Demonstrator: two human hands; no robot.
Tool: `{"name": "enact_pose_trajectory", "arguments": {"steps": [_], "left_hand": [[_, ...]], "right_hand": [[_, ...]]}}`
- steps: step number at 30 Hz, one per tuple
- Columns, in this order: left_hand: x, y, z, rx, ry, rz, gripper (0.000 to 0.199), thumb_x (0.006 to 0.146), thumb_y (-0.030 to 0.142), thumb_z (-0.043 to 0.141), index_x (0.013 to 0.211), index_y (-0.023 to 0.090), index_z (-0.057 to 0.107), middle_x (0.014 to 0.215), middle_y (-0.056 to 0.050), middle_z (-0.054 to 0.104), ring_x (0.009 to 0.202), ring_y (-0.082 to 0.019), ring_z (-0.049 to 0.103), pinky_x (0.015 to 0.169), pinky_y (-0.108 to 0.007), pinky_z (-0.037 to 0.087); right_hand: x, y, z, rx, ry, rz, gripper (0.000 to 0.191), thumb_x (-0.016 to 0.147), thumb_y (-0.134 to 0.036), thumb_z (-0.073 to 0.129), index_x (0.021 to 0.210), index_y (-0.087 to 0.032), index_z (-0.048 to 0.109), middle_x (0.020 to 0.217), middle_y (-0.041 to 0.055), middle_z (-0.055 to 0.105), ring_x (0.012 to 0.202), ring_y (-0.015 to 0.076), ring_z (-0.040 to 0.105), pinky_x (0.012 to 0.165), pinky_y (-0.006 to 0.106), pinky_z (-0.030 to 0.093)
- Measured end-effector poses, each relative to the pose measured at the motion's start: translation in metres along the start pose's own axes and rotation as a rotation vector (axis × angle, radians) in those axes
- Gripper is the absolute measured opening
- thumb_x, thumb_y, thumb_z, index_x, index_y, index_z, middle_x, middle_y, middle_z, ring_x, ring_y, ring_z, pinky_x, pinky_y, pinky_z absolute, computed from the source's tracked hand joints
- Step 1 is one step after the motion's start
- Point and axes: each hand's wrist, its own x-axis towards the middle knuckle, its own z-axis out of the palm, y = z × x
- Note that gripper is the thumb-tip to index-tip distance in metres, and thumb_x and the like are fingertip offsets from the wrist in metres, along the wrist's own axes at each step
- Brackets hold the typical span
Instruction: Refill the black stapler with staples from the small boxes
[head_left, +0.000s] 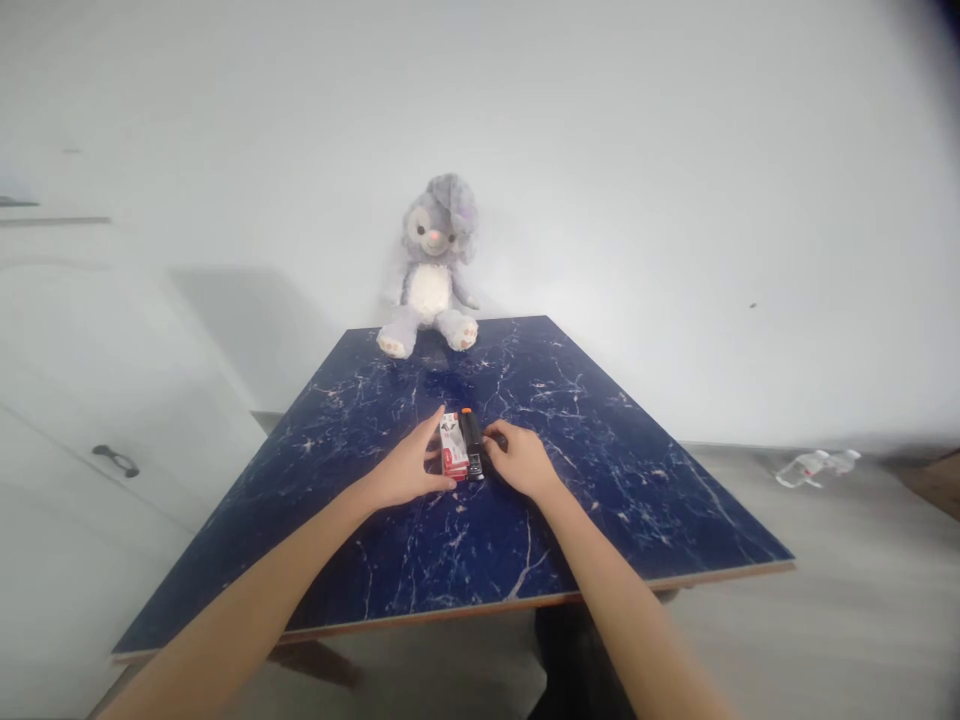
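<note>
My left hand [409,465] is curved around a small stack of red-and-white boxes [454,445], thumb at the near end and fingers at the far left side. Right beside the boxes lies a black stapler-like thing [471,432] with an orange tip at its far end and a shiny metal part at its near end. My right hand [519,456] is closed, its bent fingertips against the right side of this black thing. The palm side of the right hand is hidden.
A blue marbled table [600,470] carries everything. At its far edge a grey plush toy [431,290] sits against the white wall. Clear plastic packaging [817,467] lies on the floor to the right. A door handle [116,461] shows at the left.
</note>
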Motion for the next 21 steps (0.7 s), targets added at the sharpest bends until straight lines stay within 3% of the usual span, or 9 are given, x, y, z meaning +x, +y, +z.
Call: {"name": "enact_pose_trajectory", "arguments": {"steps": [2, 6, 11, 14, 21], "left_hand": [[-0.001, -0.001, 0.002, -0.034, -0.017, 0.009, 0.126, 0.066, 0.024, 0.087, 0.158, 0.037, 0.001, 0.166, -0.014, 0.009, 0.139, -0.037, 0.042, 0.106, -0.05, 0.049], [0.003, -0.002, 0.017, -0.121, -0.011, 0.015, 0.126, 0.068, 0.02, 0.085, 0.157, 0.038, -0.002, 0.164, -0.014, 0.015, 0.138, -0.036, 0.044, 0.107, -0.052, 0.047], [0.031, -0.003, 0.042, -0.118, 0.049, 0.055, 0.122, 0.066, 0.018, 0.084, 0.158, 0.034, 0.006, 0.162, -0.015, 0.023, 0.137, -0.033, 0.045, 0.109, -0.049, 0.045], [0.067, 0.0, 0.059, -0.046, 0.062, 0.056, 0.131, 0.058, 0.016, 0.087, 0.159, 0.031, 0.006, 0.156, -0.018, 0.034, 0.132, -0.034, 0.05, 0.106, -0.05, 0.046], [0.183, 0.027, 0.129, 0.168, 0.091, 0.153, 0.127, 0.056, 0.019, 0.087, 0.159, 0.019, 0.013, 0.141, -0.019, 0.051, 0.123, -0.033, 0.056, 0.106, -0.048, 0.043]], "right_hand": [[0.0, -0.002, 0.001, -0.056, 0.036, 0.05, 0.014, 0.091, -0.027, 0.056, 0.097, -0.024, 0.068, 0.094, 0.0008, 0.073, 0.084, 0.018, 0.068, 0.078, 0.026, 0.044], [0.001, -0.005, 0.001, -0.126, 0.086, 0.181, 0.021, 0.095, -0.033, 0.05, 0.101, -0.023, 0.068, 0.09, 0.0043, 0.074, 0.083, 0.0205, 0.068, 0.074, 0.027, 0.044], [0.006, 0.012, -0.014, 0.019, 0.114, 0.305, 0.056, 0.105, -0.047, 0.024, 0.089, -0.02, 0.071, 0.084, 0.0115, 0.073, 0.075, 0.0236, 0.069, 0.069, 0.031, 0.045], [0.01, 0.034, -0.029, 0.095, 0.133, 0.315, 0.068, 0.104, -0.054, 0.016, 0.088, -0.018, 0.072, 0.08, 0.014, 0.072, 0.07, 0.0231, 0.069, 0.069, 0.031, 0.047], [0.033, 0.088, -0.071, -0.198, 0.402, 0.481, 0.068, 0.102, -0.057, 0.016, 0.105, -0.013, 0.068, 0.087, 0.0209, 0.072, 0.084, 0.0282, 0.071, 0.081, 0.038, 0.047]]}}
